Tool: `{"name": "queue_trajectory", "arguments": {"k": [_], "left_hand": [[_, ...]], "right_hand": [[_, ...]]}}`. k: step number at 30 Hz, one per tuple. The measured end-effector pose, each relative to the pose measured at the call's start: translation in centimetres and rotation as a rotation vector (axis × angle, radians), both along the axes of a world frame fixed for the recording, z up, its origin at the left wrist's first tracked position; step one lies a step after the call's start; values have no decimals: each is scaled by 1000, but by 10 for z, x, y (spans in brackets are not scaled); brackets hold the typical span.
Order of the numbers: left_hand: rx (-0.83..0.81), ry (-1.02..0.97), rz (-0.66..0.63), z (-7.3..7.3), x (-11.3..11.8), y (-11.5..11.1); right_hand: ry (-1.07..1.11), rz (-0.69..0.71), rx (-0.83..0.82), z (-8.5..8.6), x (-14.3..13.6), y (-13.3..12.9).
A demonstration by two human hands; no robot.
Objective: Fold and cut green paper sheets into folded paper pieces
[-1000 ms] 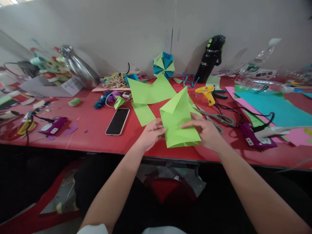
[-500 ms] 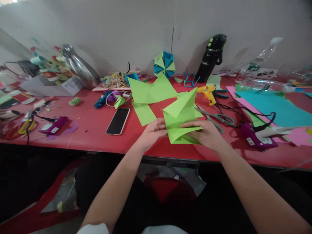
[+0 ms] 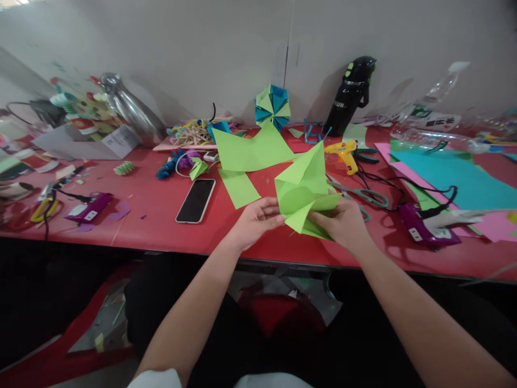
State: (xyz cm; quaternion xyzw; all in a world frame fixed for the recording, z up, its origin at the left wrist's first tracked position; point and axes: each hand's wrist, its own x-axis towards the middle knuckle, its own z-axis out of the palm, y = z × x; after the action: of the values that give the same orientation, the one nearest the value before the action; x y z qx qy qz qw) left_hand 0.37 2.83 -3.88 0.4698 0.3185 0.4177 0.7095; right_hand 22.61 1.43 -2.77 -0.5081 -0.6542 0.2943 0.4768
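Note:
A creased sheet of light green paper (image 3: pixel 302 186) is held up above the red table, its top corner pointing away and a lower flap bent upward. My left hand (image 3: pixel 260 218) grips its left edge between thumb and fingers. On the right side, my right hand (image 3: pixel 341 221) has its thumb inside the fold, with most of its fingers hidden behind the paper. Beyond it lie a larger creased green sheet (image 3: pixel 252 151) and a smaller flat green piece (image 3: pixel 238 189). Grey-handled scissors (image 3: pixel 365 196) lie just past my right hand.
A phone (image 3: pixel 196 201) lies to the left. Behind stand a folded paper wheel (image 3: pixel 272 106), a black bottle (image 3: pixel 350 97) and a yellow glue gun (image 3: pixel 343 155). On the right are a purple power socket (image 3: pixel 428 229), coloured sheets (image 3: pixel 456 178) and a plastic bottle (image 3: pixel 432 102).
The held green paper has shifted slightly right and tilted. Its lower flap has been bent up at the left corner, and my left thumb now presses against that edge.

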Motion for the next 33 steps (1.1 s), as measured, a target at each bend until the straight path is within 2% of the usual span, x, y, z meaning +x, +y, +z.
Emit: {"name": "queue_trajectory", "arguments": {"k": [10,15,22,29,33], "left_hand": [[18,22,-1,0,2,-1],[-38,-35,-40,1,5,-3],[-62,24,-10,-4,6,-2],[26,87,-55,-1,-1,1],[21,101,-111,0,-3,2]], "right_hand": [[64,-74,-52,-5,1,2],[137,-32,-93,-12,-1,4],[419,12,-94,-13,-12,0],[391,86,-167,-10,-11,-2],[189,0,-159,-6,-7,-2]]}}
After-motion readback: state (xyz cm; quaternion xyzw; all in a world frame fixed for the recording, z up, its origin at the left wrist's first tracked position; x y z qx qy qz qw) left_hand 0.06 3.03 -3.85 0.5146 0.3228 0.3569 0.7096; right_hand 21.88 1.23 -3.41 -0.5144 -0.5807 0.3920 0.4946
